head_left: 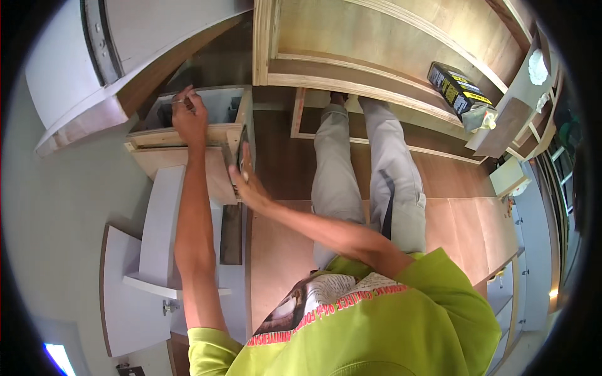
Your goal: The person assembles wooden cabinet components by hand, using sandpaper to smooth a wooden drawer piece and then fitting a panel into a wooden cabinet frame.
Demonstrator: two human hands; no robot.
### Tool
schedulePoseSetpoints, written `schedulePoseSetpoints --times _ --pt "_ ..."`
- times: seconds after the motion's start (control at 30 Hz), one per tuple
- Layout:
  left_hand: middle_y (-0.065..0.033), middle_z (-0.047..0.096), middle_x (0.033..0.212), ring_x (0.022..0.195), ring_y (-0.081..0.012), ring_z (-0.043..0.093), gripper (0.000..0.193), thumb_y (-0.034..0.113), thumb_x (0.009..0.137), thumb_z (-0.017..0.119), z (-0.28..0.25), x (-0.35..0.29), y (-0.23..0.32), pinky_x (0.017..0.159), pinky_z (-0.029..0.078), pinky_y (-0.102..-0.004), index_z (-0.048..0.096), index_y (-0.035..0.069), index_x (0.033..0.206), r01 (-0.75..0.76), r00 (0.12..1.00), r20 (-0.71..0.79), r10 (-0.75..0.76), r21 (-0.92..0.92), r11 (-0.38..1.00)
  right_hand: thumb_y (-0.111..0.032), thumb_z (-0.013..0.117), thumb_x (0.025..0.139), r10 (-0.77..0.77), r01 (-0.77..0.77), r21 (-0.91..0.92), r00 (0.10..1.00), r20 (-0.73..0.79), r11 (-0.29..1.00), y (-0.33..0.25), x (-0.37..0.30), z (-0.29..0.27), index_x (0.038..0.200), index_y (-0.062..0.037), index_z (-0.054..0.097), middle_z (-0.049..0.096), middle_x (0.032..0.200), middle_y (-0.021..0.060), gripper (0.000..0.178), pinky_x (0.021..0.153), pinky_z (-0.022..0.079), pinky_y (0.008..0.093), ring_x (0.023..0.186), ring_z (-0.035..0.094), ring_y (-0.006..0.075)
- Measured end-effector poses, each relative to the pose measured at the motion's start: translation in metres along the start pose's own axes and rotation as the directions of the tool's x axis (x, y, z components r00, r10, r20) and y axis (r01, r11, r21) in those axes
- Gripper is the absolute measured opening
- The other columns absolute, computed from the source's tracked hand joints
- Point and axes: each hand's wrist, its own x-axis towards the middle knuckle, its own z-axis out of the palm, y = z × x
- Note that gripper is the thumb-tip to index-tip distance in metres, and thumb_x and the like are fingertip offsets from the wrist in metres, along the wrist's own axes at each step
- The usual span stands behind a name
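Shirt (382, 332), lime green, nearest, 6 o'clock; chest print of a dark picture, small text and a line of red lettering, creased and inverted.

Left hand (190, 116), 10 o'clock: fingers bent, over the drawer box's near edge; whether it grips anything cannot be told.

Right hand (249, 187), 9 o'clock: fingers extended, slightly blurred, at the box's right side; grip cannot be told.

Drawer box (216, 135), 10 o'clock, beneath the left hand: open-topped, pale inside, raw wood rim, plain panel on its near side.

Cabinet (160, 28), 10 o'clock: white, curved edge, crowding the box; metal runner (100, 39) attached.

Trousered legs (342, 164), pale grey, 1 o'clock, reaching beneath the plywood frame (370, 88).

Can (453, 88), 2 o'clock, on that frame: oblong, black, yellow label panels and lettering, tilted in view.

Plywood sheet (461, 229), 3 o'clock: reddish-brown, seamed.

White panels (135, 294), 8 o'clock: angled, with metal hinge (169, 306).

Cabinet row (533, 269), 4 o'clock: white, at the rim.
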Motion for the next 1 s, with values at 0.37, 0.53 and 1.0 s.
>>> schedulePoseSetpoints --times 0.37,0.53,1.0 --pt "-0.0156 0.068 0.09 0.071 -0.0264 0.068 0.019 0.015 0.09 0.057 0.004 0.009 -0.016 0.063 0.054 -0.0352 0.068 0.002 0.098 -0.069 0.997 -0.043 0.07 0.017 0.997 -0.065 0.031 0.094 0.113 -0.105 0.064 0.984 -0.136 0.992 0.023 0.025 0.007 0.149 0.0014 0.009 0.02 0.154 0.0204 0.089 0.115 0.019 0.0331 0.142 0.021 0.0278" --pt "-0.0145 0.069 0.091 0.072 -0.0256 0.068 0.017 0.013 0.09 0.057 -0.002 -0.003 -0.001 0.064 0.054 -0.0347 0.068 0.003 0.098 -0.005 1.0 -0.013 0.005 0.034 0.999 -0.069 0.032 0.091 0.277 -0.264 0.156 0.959 -0.063 0.952 0.036 0.01 0.006 0.146 0.0048 0.023 0.025 0.152 0.02 0.093 0.115 0.017 0.0355 0.142 0.02 0.0292" --pt "-0.0141 0.068 0.091 0.073 -0.0224 0.067 0.021 0.016 0.093 0.055 -0.003 -0.007 -0.008 0.064 0.054 -0.0334 0.068 0.002 0.101 -0.005 1.0 -0.019 0.005 0.012 1.0 -0.063 0.031 0.095 0.437 -0.352 0.579 0.9 -0.007 0.735 -0.003 0.048 -0.022 0.142 0.003 0.032 0.044 0.14 0.018 0.08 0.111 0.025 0.0356 0.131 0.039 0.0276"
